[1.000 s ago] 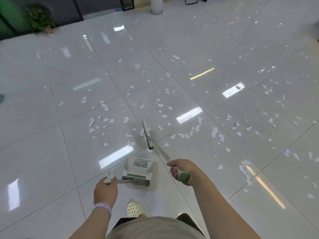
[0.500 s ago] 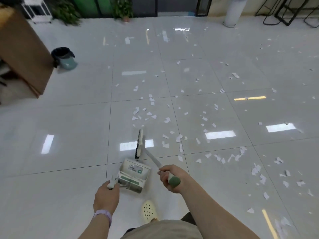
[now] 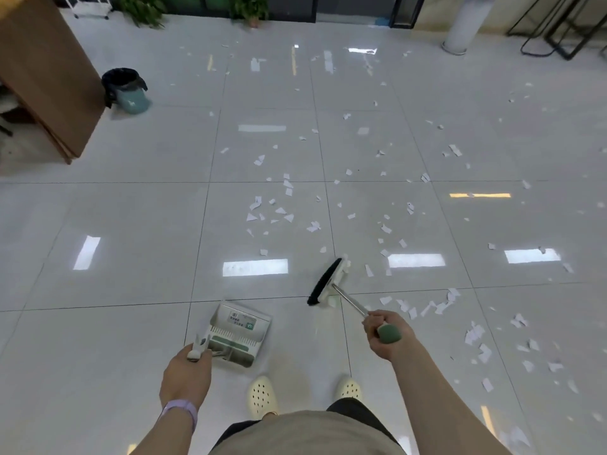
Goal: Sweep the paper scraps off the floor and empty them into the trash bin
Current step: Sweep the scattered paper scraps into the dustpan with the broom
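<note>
- Left hand (image 3: 185,372): grips the white plastic dustpan (image 3: 237,336) handle.
- Right hand (image 3: 387,336): grasps the green-capped metal-handled broom (image 3: 328,284).
- White paper scraps (image 3: 282,211): scattered across the glossy tiled floor (image 3: 131,224).
- Black-lined teal trash bin (image 3: 126,90): far left, beside the brown desk (image 3: 42,77).

White paper scraps (image 3: 284,214) lay scattered ahead and right of the right hand (image 3: 383,334); the black-lined trash bin (image 3: 126,90) stood far beyond the left hand (image 3: 186,372).

White scraps (image 3: 285,211), black-bristled broom (image 3: 325,284)
</note>
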`<state>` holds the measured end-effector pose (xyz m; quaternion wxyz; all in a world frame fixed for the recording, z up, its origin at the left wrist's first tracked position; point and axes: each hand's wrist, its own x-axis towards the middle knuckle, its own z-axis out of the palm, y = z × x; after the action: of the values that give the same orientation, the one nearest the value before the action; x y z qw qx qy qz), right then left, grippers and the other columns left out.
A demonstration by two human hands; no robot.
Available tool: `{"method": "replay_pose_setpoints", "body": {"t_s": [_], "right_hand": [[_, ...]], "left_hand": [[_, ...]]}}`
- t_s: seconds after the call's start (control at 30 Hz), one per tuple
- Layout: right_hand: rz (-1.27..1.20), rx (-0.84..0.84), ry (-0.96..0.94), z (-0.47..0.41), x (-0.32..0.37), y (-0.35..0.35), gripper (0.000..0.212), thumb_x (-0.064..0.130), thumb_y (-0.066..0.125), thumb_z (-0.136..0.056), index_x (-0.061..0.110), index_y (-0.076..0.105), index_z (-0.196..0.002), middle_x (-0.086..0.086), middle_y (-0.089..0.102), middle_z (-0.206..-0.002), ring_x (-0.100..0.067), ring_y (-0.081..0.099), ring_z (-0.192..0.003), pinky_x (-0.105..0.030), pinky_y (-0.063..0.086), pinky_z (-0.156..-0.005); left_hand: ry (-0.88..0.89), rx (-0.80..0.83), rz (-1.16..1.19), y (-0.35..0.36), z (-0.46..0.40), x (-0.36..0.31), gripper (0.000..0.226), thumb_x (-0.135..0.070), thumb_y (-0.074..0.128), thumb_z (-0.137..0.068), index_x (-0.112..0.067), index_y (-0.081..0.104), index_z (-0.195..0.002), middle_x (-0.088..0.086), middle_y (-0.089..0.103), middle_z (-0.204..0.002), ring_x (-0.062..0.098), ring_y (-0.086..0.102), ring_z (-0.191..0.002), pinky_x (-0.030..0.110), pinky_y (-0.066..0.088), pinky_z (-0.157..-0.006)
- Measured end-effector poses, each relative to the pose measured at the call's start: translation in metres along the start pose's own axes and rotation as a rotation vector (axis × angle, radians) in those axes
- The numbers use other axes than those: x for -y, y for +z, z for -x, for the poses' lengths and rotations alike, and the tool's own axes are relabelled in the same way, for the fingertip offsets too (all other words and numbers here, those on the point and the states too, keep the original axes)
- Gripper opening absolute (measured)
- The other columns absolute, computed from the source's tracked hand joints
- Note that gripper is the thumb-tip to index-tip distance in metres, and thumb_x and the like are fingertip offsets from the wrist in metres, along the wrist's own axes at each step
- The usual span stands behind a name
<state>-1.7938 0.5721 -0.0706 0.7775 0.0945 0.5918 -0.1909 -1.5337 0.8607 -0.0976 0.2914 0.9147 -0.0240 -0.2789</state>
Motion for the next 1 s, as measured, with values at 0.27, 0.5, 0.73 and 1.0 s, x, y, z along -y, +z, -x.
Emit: {"method": "replay_pose_setpoints", "body": {"t_s": [0.27, 0.5, 0.73, 1.0], "right_hand": [[0.326, -0.366, -0.349, 0.013, 0.132, -0.086, 0.018, -0.002, 0.045, -0.09, 0.008, 0.045, -0.075, -0.007, 0.043, -0.075, -0.017, 0.05, -0.052, -0.019, 0.044, -0.041], [0.385, -0.532, -0.342, 0.03, 0.183, -0.134, 0.009, 0.002, 0.051, -0.079, 0.005, 0.052, -0.087, -0.009, 0.052, -0.086, -0.023, 0.052, -0.066, -0.025, 0.042, -0.052], [0.132, -0.116, -0.246, 0.03, 0.214, -0.122, 0.013, -0.001, 0.049, -0.092, 0.008, 0.046, -0.084, -0.003, 0.043, -0.058, -0.008, 0.04, -0.037, -0.015, 0.034, -0.033], [0.402, 0.178, -0.021, 0.01, 0.164, -0.031, 0.003, 0.002, 0.053, -0.094, 0.001, 0.053, -0.092, -0.003, 0.047, -0.06, -0.005, 0.04, -0.039, -0.013, 0.036, -0.034]], "left_hand": [[0.046, 0.029, 0.057, 0.08, 0.047, -0.068, 0.018, -0.025, 0.061, -0.095, -0.022, 0.061, -0.077, 0.009, 0.064, -0.076, 0.03, 0.059, -0.07, 0.038, 0.05, -0.069], [0.084, 0.034, 0.088, 0.145, 0.088, -0.107, 0.024, -0.03, 0.059, -0.099, -0.011, 0.065, -0.087, 0.014, 0.062, -0.073, 0.031, 0.057, -0.066, 0.036, 0.045, -0.063], [0.092, 0.072, 0.073, 0.189, 0.107, -0.146, 0.034, -0.048, 0.059, -0.097, -0.017, 0.065, -0.085, 0.014, 0.064, -0.076, 0.033, 0.058, -0.067, 0.037, 0.05, -0.062], [0.072, 0.022, 0.123, 0.176, 0.104, -0.165, 0.038, -0.044, 0.06, -0.098, -0.009, 0.064, -0.082, 0.009, 0.06, -0.068, 0.026, 0.051, -0.061, 0.029, 0.039, -0.057]]}}
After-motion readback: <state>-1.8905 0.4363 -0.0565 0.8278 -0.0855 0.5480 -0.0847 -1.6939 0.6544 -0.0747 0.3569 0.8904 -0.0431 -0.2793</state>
